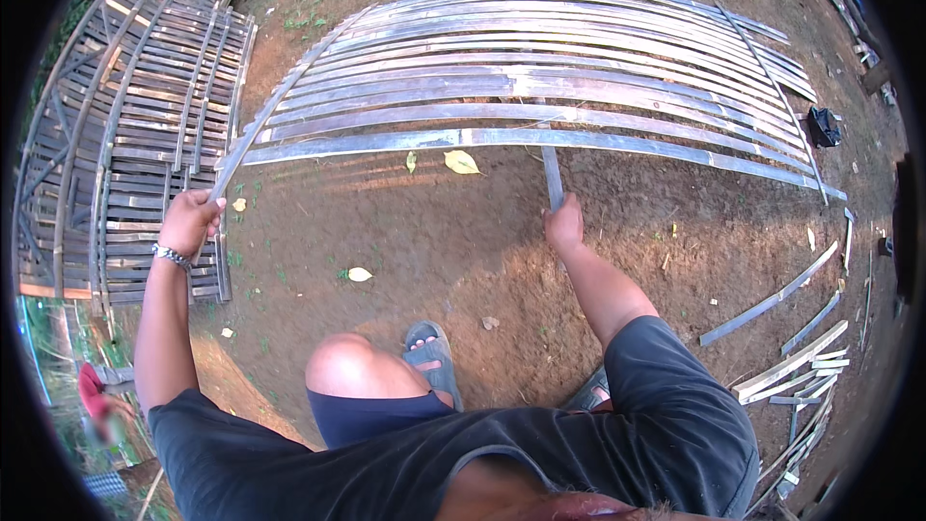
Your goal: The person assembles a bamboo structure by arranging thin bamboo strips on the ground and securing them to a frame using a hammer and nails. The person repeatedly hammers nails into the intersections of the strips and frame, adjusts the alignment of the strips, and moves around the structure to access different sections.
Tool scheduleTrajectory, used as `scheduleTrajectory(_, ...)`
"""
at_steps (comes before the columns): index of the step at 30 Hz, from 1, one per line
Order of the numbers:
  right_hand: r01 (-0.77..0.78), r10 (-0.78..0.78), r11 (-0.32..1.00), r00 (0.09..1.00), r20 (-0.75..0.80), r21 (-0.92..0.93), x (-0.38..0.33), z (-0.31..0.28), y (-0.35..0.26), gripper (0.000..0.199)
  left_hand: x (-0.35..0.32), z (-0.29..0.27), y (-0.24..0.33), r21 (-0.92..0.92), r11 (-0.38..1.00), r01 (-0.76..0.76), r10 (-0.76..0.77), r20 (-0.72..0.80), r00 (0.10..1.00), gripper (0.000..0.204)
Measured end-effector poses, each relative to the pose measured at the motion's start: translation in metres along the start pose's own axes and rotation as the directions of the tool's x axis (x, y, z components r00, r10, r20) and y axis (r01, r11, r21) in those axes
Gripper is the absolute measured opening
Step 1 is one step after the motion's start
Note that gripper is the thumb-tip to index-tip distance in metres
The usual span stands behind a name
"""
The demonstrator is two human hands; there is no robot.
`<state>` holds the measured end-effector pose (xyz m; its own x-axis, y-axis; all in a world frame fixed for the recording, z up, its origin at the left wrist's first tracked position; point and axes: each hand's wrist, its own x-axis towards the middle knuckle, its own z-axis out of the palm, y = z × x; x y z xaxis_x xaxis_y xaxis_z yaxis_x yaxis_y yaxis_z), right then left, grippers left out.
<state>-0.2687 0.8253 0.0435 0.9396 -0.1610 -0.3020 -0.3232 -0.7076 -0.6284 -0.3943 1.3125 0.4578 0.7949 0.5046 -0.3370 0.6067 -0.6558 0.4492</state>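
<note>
Slatted panel (pixel 540 88) sits far-center over leaf-dotted dirt (pixel 434 232). Left hand (pixel 188 222)'s gripping its left crosspiece (pixel 234 166), right hand (pixel 564 222)'s wrapped around 1 middle strip (pixel 552 176). Slatted frames (pixel 149 156) crowd the left, loose strips (pixel 769 302) litter the near right.

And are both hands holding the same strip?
No, the left hand grips the left-edge strip, while the right hand grips another strip nearer the middle of the panel.
</note>
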Motion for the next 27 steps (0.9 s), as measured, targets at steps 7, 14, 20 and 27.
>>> scheduleTrajectory(7,0.061,-0.061,0.998,0.998,-0.002,-0.026,0.046,0.008,-0.027,0.053,0.001,0.013,0.005,-0.023,1.000,0.013,-0.013,-0.025,1.000,0.021)
scheduleTrajectory(14,0.121,-0.120,0.987,0.993,0.015,-0.107,0.069,0.039,-0.038,0.067,0.014,0.027,-0.024,-0.032,0.999,0.016,-0.016,-0.009,1.000,0.021)
scheduleTrajectory(20,0.227,-0.201,0.967,0.959,0.202,-0.118,0.068,0.029,-0.028,0.069,0.017,0.038,-0.028,-0.041,0.998,0.049,-0.048,0.013,0.999,0.020)
scheduleTrajectory(27,0.404,-0.278,0.874,0.870,0.406,-0.269,0.025,-0.102,0.049,0.072,0.022,0.049,-0.036,0.001,1.000,0.015,-0.015,0.015,1.000,0.024)
